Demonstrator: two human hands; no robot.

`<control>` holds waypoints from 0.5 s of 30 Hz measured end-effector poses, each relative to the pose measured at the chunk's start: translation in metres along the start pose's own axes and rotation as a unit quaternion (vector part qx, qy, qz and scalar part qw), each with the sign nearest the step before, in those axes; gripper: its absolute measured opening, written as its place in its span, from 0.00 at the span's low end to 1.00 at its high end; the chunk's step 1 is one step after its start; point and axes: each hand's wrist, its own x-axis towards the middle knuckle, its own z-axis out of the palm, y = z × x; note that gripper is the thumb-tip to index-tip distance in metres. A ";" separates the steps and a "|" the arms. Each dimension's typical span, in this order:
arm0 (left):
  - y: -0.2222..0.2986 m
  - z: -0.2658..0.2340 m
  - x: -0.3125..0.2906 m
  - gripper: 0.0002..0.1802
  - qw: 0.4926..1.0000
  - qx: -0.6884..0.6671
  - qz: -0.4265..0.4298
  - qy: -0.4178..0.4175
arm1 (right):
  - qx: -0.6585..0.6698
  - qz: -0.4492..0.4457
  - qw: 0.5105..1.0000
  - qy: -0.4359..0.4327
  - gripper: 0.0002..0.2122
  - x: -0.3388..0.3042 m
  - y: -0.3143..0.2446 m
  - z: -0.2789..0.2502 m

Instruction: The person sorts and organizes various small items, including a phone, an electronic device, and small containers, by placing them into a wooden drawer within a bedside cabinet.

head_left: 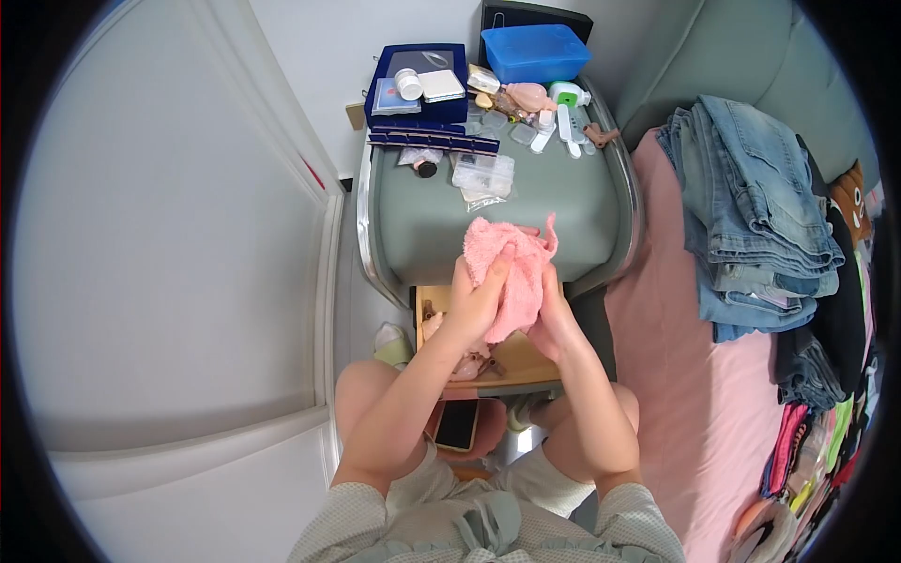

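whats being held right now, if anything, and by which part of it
A bunched pink cloth: the left grip has its left side, thumb on top, and the right grip has its right side.

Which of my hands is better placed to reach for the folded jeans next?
Probably your right hand: it is nearer the folded jeans, which lie on your right. Your left hand is also on the pink cloth and could hold it alone.
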 end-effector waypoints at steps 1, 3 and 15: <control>-0.002 0.000 0.000 0.19 0.999 -0.021 0.006 0.031 | -0.003 -0.052 0.998 0.036 0.26 0.001 0.003 0.003; -0.002 0.002 -0.001 0.17 0.997 -0.040 0.011 0.060 | -0.005 -0.104 0.992 0.072 0.25 0.001 0.007 0.004; 0.004 0.000 -0.007 0.32 0.993 0.084 0.064 -0.054 | 0.193 -0.081 0.972 -0.106 0.24 -0.005 -0.001 -0.004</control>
